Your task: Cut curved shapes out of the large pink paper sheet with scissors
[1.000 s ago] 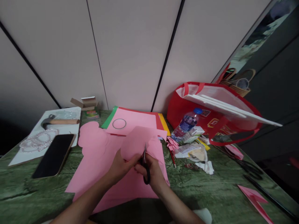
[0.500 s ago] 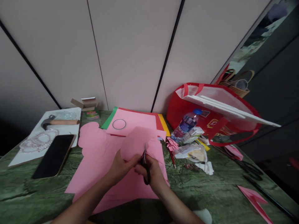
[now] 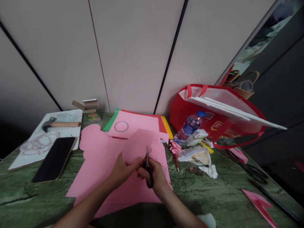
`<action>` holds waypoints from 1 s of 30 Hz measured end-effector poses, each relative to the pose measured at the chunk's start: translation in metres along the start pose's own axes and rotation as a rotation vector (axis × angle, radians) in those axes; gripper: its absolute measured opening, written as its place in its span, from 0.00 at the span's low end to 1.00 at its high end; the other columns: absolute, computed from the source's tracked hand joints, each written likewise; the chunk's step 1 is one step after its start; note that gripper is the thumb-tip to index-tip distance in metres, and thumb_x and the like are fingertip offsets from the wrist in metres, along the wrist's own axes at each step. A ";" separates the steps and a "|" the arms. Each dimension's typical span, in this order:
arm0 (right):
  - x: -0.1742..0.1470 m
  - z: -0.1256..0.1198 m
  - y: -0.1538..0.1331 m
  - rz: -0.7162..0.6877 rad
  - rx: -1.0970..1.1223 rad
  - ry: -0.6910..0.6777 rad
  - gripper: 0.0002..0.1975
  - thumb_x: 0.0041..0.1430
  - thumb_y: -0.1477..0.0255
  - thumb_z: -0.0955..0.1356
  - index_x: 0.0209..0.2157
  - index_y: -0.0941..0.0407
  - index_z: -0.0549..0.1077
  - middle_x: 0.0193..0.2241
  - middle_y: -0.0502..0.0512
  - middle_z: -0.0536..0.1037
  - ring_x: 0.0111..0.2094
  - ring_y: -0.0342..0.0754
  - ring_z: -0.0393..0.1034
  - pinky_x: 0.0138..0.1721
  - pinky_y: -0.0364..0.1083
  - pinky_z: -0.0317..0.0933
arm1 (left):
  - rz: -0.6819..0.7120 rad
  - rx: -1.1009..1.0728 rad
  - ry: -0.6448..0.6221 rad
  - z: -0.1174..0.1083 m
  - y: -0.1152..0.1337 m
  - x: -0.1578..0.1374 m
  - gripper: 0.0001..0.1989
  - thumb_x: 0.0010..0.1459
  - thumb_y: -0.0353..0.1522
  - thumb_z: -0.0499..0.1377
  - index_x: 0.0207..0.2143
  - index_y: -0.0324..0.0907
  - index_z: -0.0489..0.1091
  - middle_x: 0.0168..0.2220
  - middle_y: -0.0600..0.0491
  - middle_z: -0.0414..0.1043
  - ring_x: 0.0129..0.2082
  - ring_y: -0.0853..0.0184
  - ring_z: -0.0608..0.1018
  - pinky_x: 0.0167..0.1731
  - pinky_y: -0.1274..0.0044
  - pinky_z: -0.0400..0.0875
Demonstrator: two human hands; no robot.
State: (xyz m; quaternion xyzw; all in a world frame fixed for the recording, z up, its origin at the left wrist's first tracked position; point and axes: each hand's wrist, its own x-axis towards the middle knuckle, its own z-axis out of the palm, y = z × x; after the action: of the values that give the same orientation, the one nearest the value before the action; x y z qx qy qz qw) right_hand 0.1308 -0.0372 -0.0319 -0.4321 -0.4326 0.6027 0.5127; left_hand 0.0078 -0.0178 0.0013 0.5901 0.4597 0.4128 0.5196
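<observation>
In the head view, my left hand [image 3: 123,171] pinches the near edge of a rounded piece of pink paper [image 3: 136,144], thumb on top. My right hand [image 3: 155,174] is closed around black-handled scissors [image 3: 149,177]. Their blades point away from me and lie at the paper's right part; whether they are parted I cannot tell. Both hands are close together, over large pink sheets [image 3: 99,180] spread on the table. Several rounded pink cut-outs [image 3: 93,139] are piled to the left of the held piece.
Left are a phone [image 3: 55,160], a hammer [image 3: 64,124] and bead strings [image 3: 39,144] on a white board. Behind lie coloured sheets and a ring [image 3: 121,126]. Right stand a water bottle [image 3: 190,126] and red bag [image 3: 213,117], with a pencil [image 3: 175,163] and wrappers nearby.
</observation>
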 end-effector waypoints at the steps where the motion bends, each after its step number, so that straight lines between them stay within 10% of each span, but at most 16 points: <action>1: 0.000 0.000 0.000 0.001 0.001 0.003 0.09 0.38 0.73 0.72 0.22 0.57 0.66 0.14 0.44 0.68 0.16 0.40 0.60 0.18 0.40 0.56 | 0.003 -0.006 0.000 0.000 0.000 0.000 0.11 0.51 0.35 0.57 0.20 0.40 0.70 0.13 0.55 0.71 0.15 0.66 0.74 0.18 0.77 0.71; 30: -0.002 0.000 -0.006 -0.016 -0.033 -0.030 0.09 0.42 0.69 0.71 0.21 0.58 0.68 0.13 0.44 0.66 0.14 0.39 0.60 0.15 0.38 0.55 | -0.001 -0.059 0.012 0.000 0.003 0.001 0.08 0.51 0.33 0.56 0.24 0.39 0.71 0.15 0.55 0.72 0.17 0.65 0.75 0.20 0.75 0.72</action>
State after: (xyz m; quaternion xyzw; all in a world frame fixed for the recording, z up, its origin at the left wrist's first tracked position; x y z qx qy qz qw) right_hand 0.1326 -0.0386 -0.0258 -0.4281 -0.4534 0.5979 0.5037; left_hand 0.0085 -0.0171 0.0045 0.5719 0.4508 0.4296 0.5340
